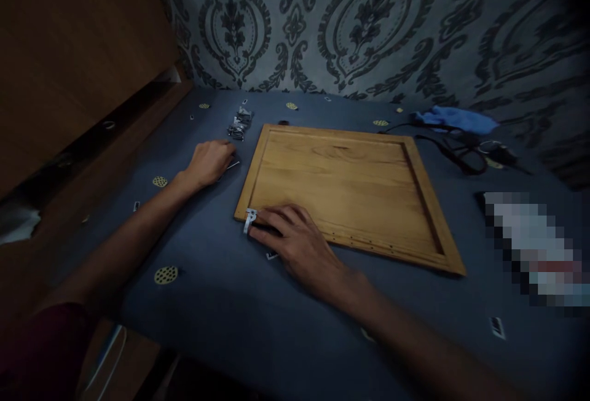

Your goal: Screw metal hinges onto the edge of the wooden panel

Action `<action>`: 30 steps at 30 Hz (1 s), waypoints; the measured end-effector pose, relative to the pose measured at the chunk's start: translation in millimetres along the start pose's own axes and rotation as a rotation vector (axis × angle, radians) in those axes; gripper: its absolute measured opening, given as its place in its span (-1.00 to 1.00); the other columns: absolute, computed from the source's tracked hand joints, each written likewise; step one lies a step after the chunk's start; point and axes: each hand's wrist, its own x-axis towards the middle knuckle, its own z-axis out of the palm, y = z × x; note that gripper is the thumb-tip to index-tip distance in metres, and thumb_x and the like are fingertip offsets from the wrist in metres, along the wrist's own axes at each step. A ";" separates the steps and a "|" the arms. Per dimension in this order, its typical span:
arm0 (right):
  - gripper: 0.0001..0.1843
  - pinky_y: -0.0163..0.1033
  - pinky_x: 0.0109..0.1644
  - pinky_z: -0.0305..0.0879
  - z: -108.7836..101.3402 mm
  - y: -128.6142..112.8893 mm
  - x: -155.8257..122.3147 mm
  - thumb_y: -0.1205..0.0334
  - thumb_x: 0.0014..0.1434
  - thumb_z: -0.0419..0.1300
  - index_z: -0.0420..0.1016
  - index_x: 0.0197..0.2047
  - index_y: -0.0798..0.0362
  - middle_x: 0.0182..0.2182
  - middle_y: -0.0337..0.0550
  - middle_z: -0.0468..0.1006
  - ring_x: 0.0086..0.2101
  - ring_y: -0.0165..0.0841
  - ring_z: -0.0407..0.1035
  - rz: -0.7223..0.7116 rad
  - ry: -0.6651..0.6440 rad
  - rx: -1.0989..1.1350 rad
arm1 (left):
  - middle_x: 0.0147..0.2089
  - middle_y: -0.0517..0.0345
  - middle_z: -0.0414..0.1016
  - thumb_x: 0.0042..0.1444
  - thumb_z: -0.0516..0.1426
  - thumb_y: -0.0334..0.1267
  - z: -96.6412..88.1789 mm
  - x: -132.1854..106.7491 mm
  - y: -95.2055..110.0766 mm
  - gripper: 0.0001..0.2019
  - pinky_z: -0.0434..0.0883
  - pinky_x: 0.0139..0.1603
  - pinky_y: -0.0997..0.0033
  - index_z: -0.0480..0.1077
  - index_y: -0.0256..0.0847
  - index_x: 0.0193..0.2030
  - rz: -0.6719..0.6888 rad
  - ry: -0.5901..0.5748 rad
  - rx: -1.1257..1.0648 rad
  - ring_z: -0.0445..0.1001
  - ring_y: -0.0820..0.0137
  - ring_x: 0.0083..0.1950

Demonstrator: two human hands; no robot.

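Note:
A framed wooden panel point(341, 174) lies flat on the table, with a row of small holes along its near edge. My right hand point(304, 244) rests at its near left corner, thumb below the edge and fingers over the frame. Between the thumb and fingertips sits a small silver metal bracket point(249, 219) against the panel's edge. Left of the panel, my left hand point(209, 161) is closed in a fist low over the table. A thin metal rod point(232, 166) sticks out from under its fingers; the rest is hidden by the hand.
Several metal fittings point(239, 123) lie in a pile beyond my left hand. At the back right are a blue cloth point(456, 120), glasses point(461, 158) and keys point(500, 152). A pixelated object point(530, 241) lies at the right. A wooden cabinet point(83, 51) stands at the left.

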 end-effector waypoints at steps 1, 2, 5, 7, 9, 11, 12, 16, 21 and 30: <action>-0.67 0.06 0.20 0.36 -0.7 -0.3 0.3 0.39 0.46 0.16 0.58 0.21 0.02 0.15 0.00 0.63 0.12 -0.14 0.39 0.002 -0.005 0.001 | 0.13 -0.21 0.62 0.40 -0.01 -0.26 0.2 0.5 0.4 -0.65 0.44 0.01 0.10 0.58 -0.23 0.08 0.000 -0.003 0.010 0.58 -0.06 0.17; -0.66 0.06 0.20 0.36 -1.2 -0.6 0.4 0.40 0.46 0.16 0.57 0.22 0.02 0.15 0.00 0.62 0.12 -0.14 0.40 0.007 -0.011 0.004 | 0.12 -0.23 0.62 0.41 -0.01 -0.26 0.5 1.1 0.7 -0.65 0.44 0.02 0.09 0.58 -0.24 0.07 0.001 -0.004 0.018 0.58 -0.07 0.17; -0.64 0.07 0.21 0.34 -0.7 -0.7 0.1 0.40 0.46 0.17 0.56 0.24 -0.01 0.16 0.01 0.61 0.14 -0.14 0.39 0.020 -0.035 0.014 | 0.11 -0.29 0.62 0.42 -0.03 -0.25 1.5 3.1 0.5 -0.64 0.44 0.04 0.07 0.58 -0.27 0.06 0.004 -0.004 0.035 0.59 -0.09 0.16; -0.64 0.07 0.21 0.34 0.9 -0.2 -0.4 0.41 0.45 0.17 0.57 0.23 0.00 0.15 0.02 0.61 0.13 -0.14 0.39 0.013 -0.028 0.014 | 0.11 -0.31 0.61 0.42 -0.03 -0.26 2.2 4.2 -0.3 -0.64 0.43 0.05 0.06 0.57 -0.28 0.06 0.006 -0.001 0.044 0.59 -0.10 0.15; -0.64 0.06 0.20 0.34 2.5 0.4 -0.8 0.42 0.44 0.17 0.57 0.22 0.01 0.14 0.03 0.62 0.13 -0.13 0.38 0.003 -0.008 0.008 | 0.11 -0.31 0.61 0.42 -0.04 -0.27 2.8 4.9 -1.5 -0.65 0.42 0.05 0.06 0.56 -0.28 0.05 0.012 0.001 0.049 0.59 -0.09 0.15; -0.65 0.06 0.19 0.34 3.2 0.5 -0.8 0.42 0.44 0.17 0.58 0.22 0.02 0.14 0.02 0.62 0.13 -0.12 0.38 -0.001 0.005 0.006 | 0.12 -0.30 0.61 0.43 -0.04 -0.26 3.1 5.3 -2.6 -0.65 0.41 0.06 0.07 0.55 -0.27 0.05 0.021 0.001 0.048 0.58 -0.09 0.15; -0.65 0.05 0.18 0.34 3.1 0.4 -0.7 0.42 0.45 0.17 0.58 0.22 0.02 0.14 0.01 0.62 0.12 -0.13 0.39 0.000 0.007 0.006 | 0.12 -0.30 0.60 0.44 -0.04 -0.26 3.2 5.4 -2.9 -0.65 0.41 0.06 0.07 0.55 -0.27 0.06 0.025 0.001 0.046 0.58 -0.10 0.16; -0.64 0.07 0.19 0.34 1.1 -0.4 -0.2 0.40 0.45 0.17 0.56 0.24 0.00 0.17 0.01 0.61 0.14 -0.12 0.38 0.015 -0.029 0.011 | 0.13 -0.34 0.58 0.44 -0.07 -0.26 3.9 6.0 -3.0 -0.64 0.40 0.06 0.06 0.52 -0.29 0.08 0.027 -0.003 0.029 0.56 -0.12 0.17; -0.65 0.07 0.20 0.32 0.4 -0.7 -0.6 0.36 0.50 0.11 0.55 0.25 -0.02 0.14 -0.01 0.62 0.14 -0.13 0.38 0.009 -0.023 -0.015 | 0.19 -0.39 0.54 0.44 -0.10 -0.27 5.6 6.9 -2.7 -0.63 0.39 0.09 0.03 0.45 -0.34 0.13 -0.003 -0.010 0.002 0.53 -0.18 0.21; -0.65 0.07 0.20 0.31 0.4 -0.1 -1.5 0.35 0.53 0.04 0.55 0.24 0.02 0.16 0.01 0.61 0.14 -0.12 0.35 -0.004 -0.002 -0.005 | 0.18 -0.38 0.53 0.45 -0.10 -0.27 4.3 6.2 -4.6 -0.63 0.40 0.14 0.09 0.40 -0.40 0.17 -0.088 -0.038 -0.041 0.55 -0.07 0.15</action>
